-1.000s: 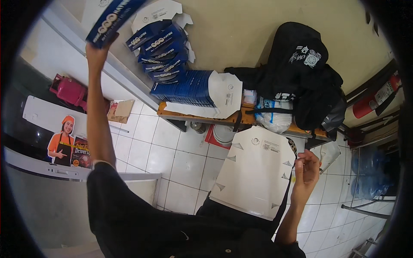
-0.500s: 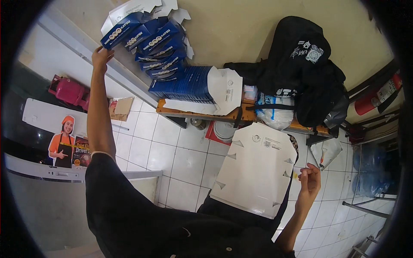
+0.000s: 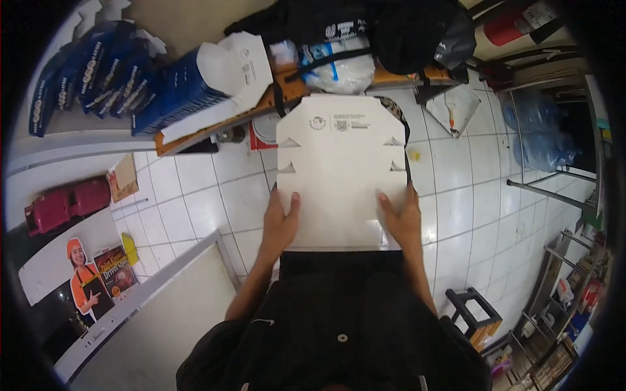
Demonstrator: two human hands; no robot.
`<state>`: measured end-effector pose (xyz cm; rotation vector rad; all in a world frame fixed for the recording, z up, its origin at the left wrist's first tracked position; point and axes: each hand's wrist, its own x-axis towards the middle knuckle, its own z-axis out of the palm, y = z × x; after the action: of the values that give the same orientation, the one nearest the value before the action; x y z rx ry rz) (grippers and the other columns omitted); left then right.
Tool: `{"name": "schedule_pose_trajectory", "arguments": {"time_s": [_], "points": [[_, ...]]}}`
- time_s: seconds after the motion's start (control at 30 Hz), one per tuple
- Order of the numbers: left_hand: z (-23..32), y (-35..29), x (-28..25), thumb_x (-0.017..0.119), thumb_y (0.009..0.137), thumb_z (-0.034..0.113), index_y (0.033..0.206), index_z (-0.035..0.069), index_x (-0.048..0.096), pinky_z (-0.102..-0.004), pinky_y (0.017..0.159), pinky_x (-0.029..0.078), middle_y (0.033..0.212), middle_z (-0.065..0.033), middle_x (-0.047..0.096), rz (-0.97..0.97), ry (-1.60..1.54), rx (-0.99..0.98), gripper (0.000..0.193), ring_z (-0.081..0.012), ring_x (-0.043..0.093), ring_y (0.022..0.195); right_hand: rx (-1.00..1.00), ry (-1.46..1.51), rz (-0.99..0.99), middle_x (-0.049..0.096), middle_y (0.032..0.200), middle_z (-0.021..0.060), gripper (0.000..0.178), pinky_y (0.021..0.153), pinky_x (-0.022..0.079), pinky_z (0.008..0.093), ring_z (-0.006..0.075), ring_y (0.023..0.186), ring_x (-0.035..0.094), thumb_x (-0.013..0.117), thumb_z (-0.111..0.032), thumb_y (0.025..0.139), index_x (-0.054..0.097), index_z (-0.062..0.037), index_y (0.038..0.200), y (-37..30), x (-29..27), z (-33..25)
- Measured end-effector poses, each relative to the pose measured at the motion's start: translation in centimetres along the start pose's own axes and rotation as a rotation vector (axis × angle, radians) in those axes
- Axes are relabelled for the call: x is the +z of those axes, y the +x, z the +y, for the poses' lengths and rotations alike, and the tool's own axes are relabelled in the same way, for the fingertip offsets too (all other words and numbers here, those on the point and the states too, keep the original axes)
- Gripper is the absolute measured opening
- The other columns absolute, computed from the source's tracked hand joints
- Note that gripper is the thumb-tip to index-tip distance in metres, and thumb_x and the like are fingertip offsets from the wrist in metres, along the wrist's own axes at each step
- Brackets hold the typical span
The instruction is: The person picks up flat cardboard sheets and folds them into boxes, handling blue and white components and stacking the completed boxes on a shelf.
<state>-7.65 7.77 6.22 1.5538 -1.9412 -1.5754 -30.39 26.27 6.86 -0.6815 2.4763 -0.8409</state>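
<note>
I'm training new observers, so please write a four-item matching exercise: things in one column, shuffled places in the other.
1. Flat white cardboard sheets
2. Rounded pink metal gas cylinder
3. Red cylindrical fire extinguisher
4. Overlapping dark-blue cardboard boxes

A. Near the top right
B. Near the top left
C. Between left hand and right hand
D. Left side, middle height

Pairs: 1-C, 2-D, 3-A, 4-B

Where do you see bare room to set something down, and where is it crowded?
Floor tiles look bare right of the white cardboard, between the white packet and the stool, and left, between the left hand and the pink cylinder. The wooden bench is crowded with blue boxes, a plastic bag and dark bags.
</note>
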Motion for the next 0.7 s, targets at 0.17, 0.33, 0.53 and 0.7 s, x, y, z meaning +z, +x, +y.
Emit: {"name": "schedule_pose_trajectory", "arguments": {"time_s": [0.17, 0.33, 0.53, 0.7], "points": [[1.2, -3.0, 2.1, 0.062, 0.099, 0.038, 0.147, -0.018, 0.028, -0.0542, 0.115, 0.030, 0.151, -0.0411, 0.033, 0.211, 0.279, 0.144, 0.081, -0.0504, 0.032, 0.144, -0.143, -0.111, 0.130, 0.038, 0.145, 0.0453, 0.092, 0.112, 0.036, 0.0551, 0.0567, 0.135, 0.041, 0.075, -0.039, 0.089, 0.033, 0.0223, 0.142, -1.8, 1.2, -1.9], [5.4, -4.7, 1.8, 0.066, 0.095, 0.036, 0.147, -0.019, 0.027, -0.0600, 0.114, 0.026, 0.152, -0.0445, 0.026, 0.177, 0.616, 0.270, 0.085, -0.0542, 0.026, 0.146, -0.221, -0.310, 0.028, 0.031, 0.148, 0.0466, 0.090, 0.117, 0.028, 0.0563, 0.0568, 0.143, 0.029, 0.072, -0.041, 0.091, 0.033, 0.0225, 0.142, -3.3, -0.7, -6.2], [4.1, -4.5, 4.9, 0.058, 0.096, 0.027, 0.146, -0.022, 0.025, -0.0589, 0.118, 0.020, 0.153, -0.0450, 0.024, -0.113, 0.516, 0.457, 0.078, -0.0545, 0.023, 0.147, -0.317, 0.111, -0.213, 0.021, 0.156, 0.0423, 0.080, 0.121, 0.017, 0.0584, 0.0538, 0.149, 0.020, 0.059, -0.040, 0.100, 0.032, 0.0211, 0.145, -4.2, 2.3, -5.7], [1.6, -4.6, 6.8, 0.052, 0.098, 0.024, 0.148, -0.021, 0.022, -0.0578, 0.122, 0.014, 0.156, -0.0431, 0.019, -0.117, 0.724, 0.560, 0.074, -0.0532, 0.014, 0.151, -0.403, 0.099, -0.308, 0.016, 0.160, 0.0384, 0.071, 0.123, 0.011, 0.0526, 0.0494, 0.152, 0.013, 0.048, -0.036, 0.105, 0.029, 0.0167, 0.149, -4.5, 3.8, -3.6]]}}
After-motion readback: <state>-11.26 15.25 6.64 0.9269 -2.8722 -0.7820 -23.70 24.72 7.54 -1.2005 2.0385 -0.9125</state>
